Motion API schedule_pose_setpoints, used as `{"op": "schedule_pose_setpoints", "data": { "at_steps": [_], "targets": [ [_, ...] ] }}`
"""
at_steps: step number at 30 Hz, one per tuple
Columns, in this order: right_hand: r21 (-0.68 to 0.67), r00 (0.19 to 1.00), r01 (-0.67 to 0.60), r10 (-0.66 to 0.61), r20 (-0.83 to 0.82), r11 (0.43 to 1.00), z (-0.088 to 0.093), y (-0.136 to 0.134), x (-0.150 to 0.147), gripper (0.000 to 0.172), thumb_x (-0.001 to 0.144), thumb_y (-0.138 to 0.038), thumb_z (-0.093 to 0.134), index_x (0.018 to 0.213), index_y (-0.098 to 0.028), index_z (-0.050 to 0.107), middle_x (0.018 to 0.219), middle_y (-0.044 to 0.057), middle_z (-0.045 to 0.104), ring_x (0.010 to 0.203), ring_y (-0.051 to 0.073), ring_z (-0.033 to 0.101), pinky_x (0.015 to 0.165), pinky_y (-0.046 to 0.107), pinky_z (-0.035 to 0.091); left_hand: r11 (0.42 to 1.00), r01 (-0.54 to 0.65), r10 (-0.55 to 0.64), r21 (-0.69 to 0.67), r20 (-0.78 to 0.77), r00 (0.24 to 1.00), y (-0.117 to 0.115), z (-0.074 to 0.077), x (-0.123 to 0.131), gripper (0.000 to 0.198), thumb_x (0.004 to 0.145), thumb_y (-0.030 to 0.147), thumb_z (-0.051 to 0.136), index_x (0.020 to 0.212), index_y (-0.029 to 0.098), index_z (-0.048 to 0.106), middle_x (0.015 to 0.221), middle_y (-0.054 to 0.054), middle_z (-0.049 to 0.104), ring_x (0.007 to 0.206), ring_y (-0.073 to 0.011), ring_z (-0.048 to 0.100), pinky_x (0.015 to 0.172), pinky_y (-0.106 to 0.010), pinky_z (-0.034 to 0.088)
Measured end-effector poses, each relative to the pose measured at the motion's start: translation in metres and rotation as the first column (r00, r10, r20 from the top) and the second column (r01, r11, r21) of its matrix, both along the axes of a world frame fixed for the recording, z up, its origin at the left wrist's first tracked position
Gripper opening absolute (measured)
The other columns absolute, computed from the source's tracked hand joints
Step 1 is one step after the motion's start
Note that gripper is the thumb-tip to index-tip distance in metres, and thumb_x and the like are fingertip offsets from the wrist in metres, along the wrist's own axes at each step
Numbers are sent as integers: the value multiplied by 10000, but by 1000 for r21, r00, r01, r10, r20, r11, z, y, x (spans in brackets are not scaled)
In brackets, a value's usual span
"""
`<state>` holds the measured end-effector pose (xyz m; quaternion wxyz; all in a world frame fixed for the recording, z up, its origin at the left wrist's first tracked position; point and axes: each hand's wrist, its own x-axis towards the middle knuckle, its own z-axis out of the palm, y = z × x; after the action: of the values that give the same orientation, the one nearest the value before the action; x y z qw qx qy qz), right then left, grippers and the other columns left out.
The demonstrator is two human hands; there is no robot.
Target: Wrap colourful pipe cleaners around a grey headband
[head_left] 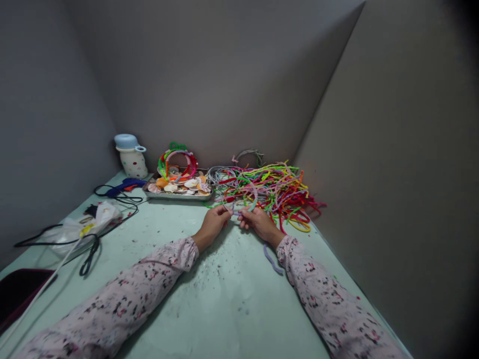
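A thin wire hoop point(256, 190), partly covered in pink, pale green and lavender fuzzy pipe cleaner, is held upright between my hands above the table. My left hand point(216, 223) pinches its near left side, where the wire looks bare. My right hand point(261, 224) has thumb and fingers closed on the near right side, beside the wrapped part. A short lavender pipe cleaner twist point(234, 211) shows between the fingertips. Below my right wrist, a longer lavender pipe cleaner point(272, 260) lies along the sleeve; its upper end is hidden by the wrist.
A heap of coloured pipe cleaners point(284, 187) lies behind my right hand. Left of it are grey wire hoops point(219, 174) and a metal tray point(179, 196) of shells with wrapped hoops point(177, 162). A bottle point(132, 162), blue glue gun point(123, 187), cords and plastic bag point(71, 232) stand left.
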<state>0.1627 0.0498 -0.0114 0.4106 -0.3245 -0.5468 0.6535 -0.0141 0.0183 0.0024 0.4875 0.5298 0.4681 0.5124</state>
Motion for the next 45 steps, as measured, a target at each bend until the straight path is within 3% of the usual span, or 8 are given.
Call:
{"op": "schedule_pose_setpoints", "data": {
  "at_steps": [33, 45],
  "targets": [
    [-16, 999, -5, 5, -34, 1000, 3, -2, 0, 246, 783, -379, 684, 813, -145, 615, 715, 5, 651, 527, 78, 608, 439, 160, 421, 996, 83, -81, -17, 93, 992, 0, 1, -1, 188, 732, 323, 640, 785, 158, 568, 544, 61, 464, 449, -71, 394, 440, -202, 270],
    [-15, 1000, -3, 2, -26, 1000, 2, -2, 0, 255, 781, -390, 681, 814, -147, 610, 719, 11, 658, 529, 82, 611, 444, 166, 421, 997, 77, -75, -17, 81, 994, -2, 4, -1, 280, 775, 418, 607, 708, 168, 500, 555, 50, 481, 443, -72, 401, 432, -209, 269]
  ]
}}
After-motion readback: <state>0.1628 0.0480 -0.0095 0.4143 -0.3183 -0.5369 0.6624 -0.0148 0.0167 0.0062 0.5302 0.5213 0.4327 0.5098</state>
